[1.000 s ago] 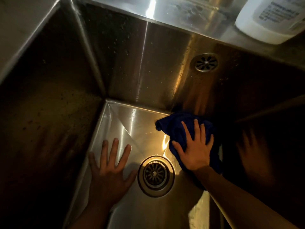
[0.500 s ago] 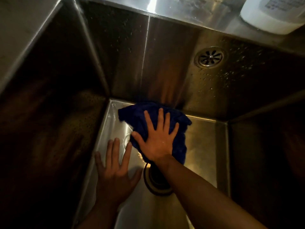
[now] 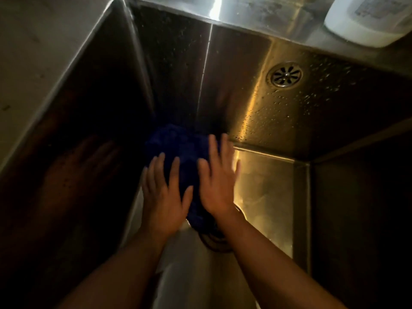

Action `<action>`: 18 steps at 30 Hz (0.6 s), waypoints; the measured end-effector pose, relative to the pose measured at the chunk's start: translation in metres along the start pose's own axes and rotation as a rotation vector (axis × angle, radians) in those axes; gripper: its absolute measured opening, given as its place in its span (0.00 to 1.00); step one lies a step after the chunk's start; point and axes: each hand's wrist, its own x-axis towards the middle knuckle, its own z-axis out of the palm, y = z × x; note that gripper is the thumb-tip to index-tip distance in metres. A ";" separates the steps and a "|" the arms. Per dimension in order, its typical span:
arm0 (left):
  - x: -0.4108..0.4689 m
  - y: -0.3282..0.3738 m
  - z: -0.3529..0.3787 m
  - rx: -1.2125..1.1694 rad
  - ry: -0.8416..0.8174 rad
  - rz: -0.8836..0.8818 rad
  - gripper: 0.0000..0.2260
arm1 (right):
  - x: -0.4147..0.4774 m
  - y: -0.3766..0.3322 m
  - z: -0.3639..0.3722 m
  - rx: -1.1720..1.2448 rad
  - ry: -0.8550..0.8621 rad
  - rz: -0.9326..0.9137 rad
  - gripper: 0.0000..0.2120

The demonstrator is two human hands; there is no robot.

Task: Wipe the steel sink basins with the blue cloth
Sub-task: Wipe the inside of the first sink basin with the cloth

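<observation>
Mid-wipe: flat right hand (image 3: 217,181) presses the crumpled blue cloth (image 3: 176,148) into the far-left corner of the steel sink basin (image 3: 267,188), flat left hand (image 3: 163,199) alongside — the droplet-speckled walls are probably next.

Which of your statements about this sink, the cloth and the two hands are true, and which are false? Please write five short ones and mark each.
1. The right hand presses the blue cloth with straight fingers. True.
2. The left hand grips the sink rim. False: it lies flat beside the right hand, with its fingertips at the cloth.
3. A round overflow grille sits in the back wall of the sink basin. True.
4. The white bottle stands inside the basin. False: it stands on the ledge behind it.
5. The floor drain is fully in view. False: the cloth and the right wrist hide most of it.
</observation>
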 end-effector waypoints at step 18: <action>0.058 -0.006 0.016 0.305 -0.548 0.200 0.36 | -0.109 0.137 -0.060 -0.551 -0.151 0.149 0.27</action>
